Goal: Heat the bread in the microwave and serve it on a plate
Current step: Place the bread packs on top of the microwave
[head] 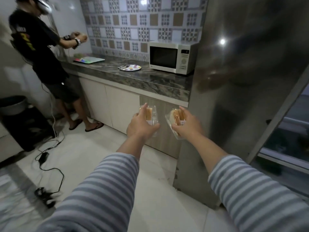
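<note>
Sleeves striped in grey and white reach forward, and at their ends both hands are full: the left hand (139, 125) curls round one clear plastic packet of bread (151, 115), the right hand (188, 125) grips a second packet (175, 118) from the side, thumb over the top. The two packets sit side by side, close but apart, held out in front of the body over the tiled floor and short of the bench (133, 77). Both look sealed, though the wrap is too glossy to be sure.

This reads as the carrying step: the bread is fetched but nothing is heated or unwrapped yet. Beyond the hands stands the pale cabinet front, then the dark marbled bench top. A plate (130, 67) with coloured dots and what seem to be utensils lies on it, just left of the white microwave (172, 57), whose door is closed. A tall steel fridge (242, 81) fills the right side.

The next move probably calls for setting at least one packet down on the bench to free a hand for the microwave door, then stripping the plastic.

At the far left another person (41, 52) works at the same bench, cables trailing on the floor.
</note>
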`<move>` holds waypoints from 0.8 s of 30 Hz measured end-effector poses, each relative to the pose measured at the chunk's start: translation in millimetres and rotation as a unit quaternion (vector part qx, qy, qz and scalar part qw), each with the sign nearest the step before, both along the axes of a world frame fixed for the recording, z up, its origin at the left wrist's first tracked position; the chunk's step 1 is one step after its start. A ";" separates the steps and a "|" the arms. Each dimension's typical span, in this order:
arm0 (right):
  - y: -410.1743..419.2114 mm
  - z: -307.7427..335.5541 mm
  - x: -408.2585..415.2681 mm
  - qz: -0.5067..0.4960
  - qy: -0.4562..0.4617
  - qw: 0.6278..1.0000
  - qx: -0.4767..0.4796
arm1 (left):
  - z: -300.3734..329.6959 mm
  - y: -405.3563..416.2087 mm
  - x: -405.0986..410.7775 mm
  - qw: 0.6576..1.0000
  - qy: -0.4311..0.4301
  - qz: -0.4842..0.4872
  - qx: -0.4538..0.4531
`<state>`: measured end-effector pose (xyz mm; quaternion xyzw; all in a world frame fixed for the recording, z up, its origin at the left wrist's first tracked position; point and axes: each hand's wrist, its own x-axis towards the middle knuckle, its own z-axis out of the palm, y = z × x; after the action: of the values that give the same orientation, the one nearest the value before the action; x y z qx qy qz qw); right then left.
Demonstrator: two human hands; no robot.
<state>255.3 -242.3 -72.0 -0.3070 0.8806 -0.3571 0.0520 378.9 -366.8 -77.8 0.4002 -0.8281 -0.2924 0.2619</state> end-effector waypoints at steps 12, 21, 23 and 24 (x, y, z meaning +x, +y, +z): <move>-196.1 11.8 -128.6 0.054 0.017 0.998 -0.028 | 16.2 -171.8 -115.7 0.998 0.036 0.050 0.010; -321.8 3.0 -223.2 0.024 0.027 0.999 -0.019 | 9.3 -304.1 -202.3 0.999 0.037 0.035 0.017; -353.1 -0.4 -243.0 0.007 0.025 0.999 -0.029 | 8.7 -339.2 -224.0 0.999 0.035 0.028 0.012; -370.1 -1.4 -253.0 -0.003 0.022 0.999 -0.035 | 9.0 -358.0 -235.4 0.999 0.034 0.022 0.009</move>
<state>2.3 -612.5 -73.4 -0.3139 0.8693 -0.3811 0.0211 143.5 -724.8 -68.8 0.4101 -0.8072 -0.3073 0.2929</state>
